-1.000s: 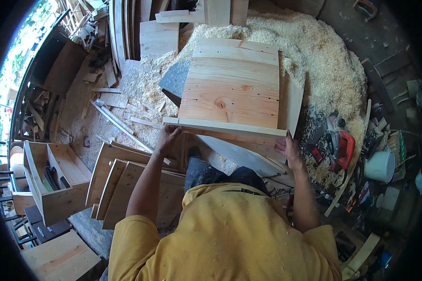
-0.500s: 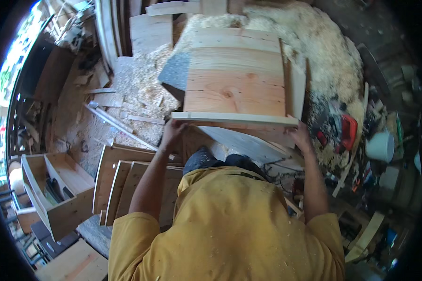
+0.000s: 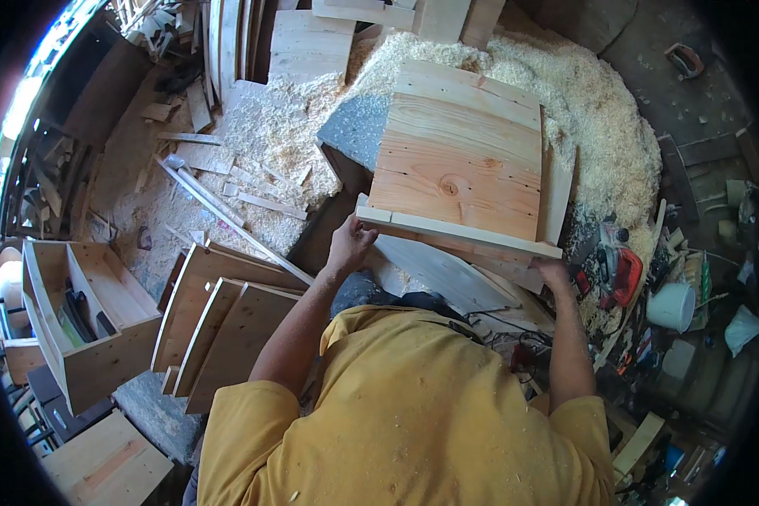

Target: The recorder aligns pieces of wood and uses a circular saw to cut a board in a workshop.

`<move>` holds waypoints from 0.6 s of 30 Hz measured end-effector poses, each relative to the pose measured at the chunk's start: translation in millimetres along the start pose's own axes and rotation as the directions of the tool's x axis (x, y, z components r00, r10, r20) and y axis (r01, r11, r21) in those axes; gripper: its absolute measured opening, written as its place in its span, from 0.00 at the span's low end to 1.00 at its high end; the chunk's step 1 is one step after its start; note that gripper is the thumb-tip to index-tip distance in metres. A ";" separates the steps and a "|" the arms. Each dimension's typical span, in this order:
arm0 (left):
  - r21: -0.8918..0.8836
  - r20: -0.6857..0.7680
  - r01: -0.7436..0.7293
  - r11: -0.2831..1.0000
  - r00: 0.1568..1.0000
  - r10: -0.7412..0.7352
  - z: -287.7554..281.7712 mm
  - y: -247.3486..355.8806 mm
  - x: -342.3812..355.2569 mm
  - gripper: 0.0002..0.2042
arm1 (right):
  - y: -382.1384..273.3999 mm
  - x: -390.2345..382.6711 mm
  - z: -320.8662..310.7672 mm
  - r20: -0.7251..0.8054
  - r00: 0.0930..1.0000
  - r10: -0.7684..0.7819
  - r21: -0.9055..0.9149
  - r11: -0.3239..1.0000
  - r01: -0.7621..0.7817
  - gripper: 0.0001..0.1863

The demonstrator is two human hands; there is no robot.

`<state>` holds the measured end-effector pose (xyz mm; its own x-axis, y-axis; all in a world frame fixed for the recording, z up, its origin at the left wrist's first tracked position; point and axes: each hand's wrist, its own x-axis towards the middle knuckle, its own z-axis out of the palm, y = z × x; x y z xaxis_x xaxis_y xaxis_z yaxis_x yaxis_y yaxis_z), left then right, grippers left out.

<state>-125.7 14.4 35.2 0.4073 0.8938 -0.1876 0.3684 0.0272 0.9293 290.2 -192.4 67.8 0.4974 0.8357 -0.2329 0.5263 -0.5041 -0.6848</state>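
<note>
A pale wooden strip (image 3: 464, 231) lies along the near edge of a broad wooden panel (image 3: 460, 156), which has a round knot and several small dark holes. My left hand (image 3: 351, 244) is closed at the strip's left end, fingers curled against it. At the other end my right hand (image 3: 552, 274) grips from below, its fingers partly hidden by the strip. Under the panel's left side shows a grey speckled slab (image 3: 358, 126). A curved pale board (image 3: 438, 268) sits below the strip, close to my legs.
Wood shavings (image 3: 590, 126) are heaped behind and right of the panel. Several boards (image 3: 228, 329) lean at my left beside an open wooden box (image 3: 101, 337). Right of me lie a red power tool (image 3: 624, 274), a white bucket (image 3: 671, 305) and cables. Long thin offcuts (image 3: 228, 223) cover the left floor.
The view has shifted, and panel and strip now appear farther right and tilted, right end lower. My left hand's fingers look more curled at the strip's end; both hands stay at its ends.
</note>
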 end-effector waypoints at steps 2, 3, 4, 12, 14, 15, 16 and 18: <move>-0.013 0.007 0.007 1.000 1.000 -0.007 -3.0 -2.8 -0.4 0.20 | -17.9 -0.2 -0.9 0.017 0.999 0.037 -0.001 0.999 -0.037 0.14; -0.023 0.005 0.012 1.000 1.000 -0.012 -3.4 -4.3 -0.3 0.19 | -24.2 0.4 -1.0 0.036 0.997 0.066 0.000 0.998 -0.066 0.13; -0.024 0.008 0.014 1.000 1.000 -0.014 -3.2 -7.3 0.8 0.19 | -20.6 4.6 -0.1 0.049 0.996 0.076 0.020 0.997 -0.077 0.13; 0.109 -0.018 -0.028 0.994 0.999 0.030 -3.3 3.2 -1.7 0.21 | -7.1 2.3 1.4 0.032 0.999 0.040 0.001 0.999 -0.040 0.14; 0.151 -0.009 -0.018 0.988 1.000 0.020 -2.8 9.4 -3.4 0.24 | -0.4 2.9 -0.9 0.062 0.993 0.102 0.197 0.974 -0.112 0.14; 0.148 -0.011 -0.017 0.989 1.000 0.019 -2.2 9.1 -3.9 0.24 | 8.6 6.3 -1.1 0.069 0.994 0.086 0.169 0.981 -0.097 0.13; 0.151 -0.018 -0.023 0.988 1.000 0.026 -1.7 8.4 -4.1 0.24 | 8.1 8.4 -1.0 0.076 0.995 0.068 0.142 0.987 -0.079 0.13; 0.152 -0.027 -0.031 0.988 0.999 0.036 -1.2 7.3 -6.7 0.24 | 8.1 6.4 -1.0 0.058 0.998 -0.007 0.009 1.000 0.007 0.13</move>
<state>-126.7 9.1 43.6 0.3976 0.9060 -0.1455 0.4782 -0.0693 0.8755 298.3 -191.3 61.4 0.4527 0.8506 -0.2674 0.5237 -0.4964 -0.6924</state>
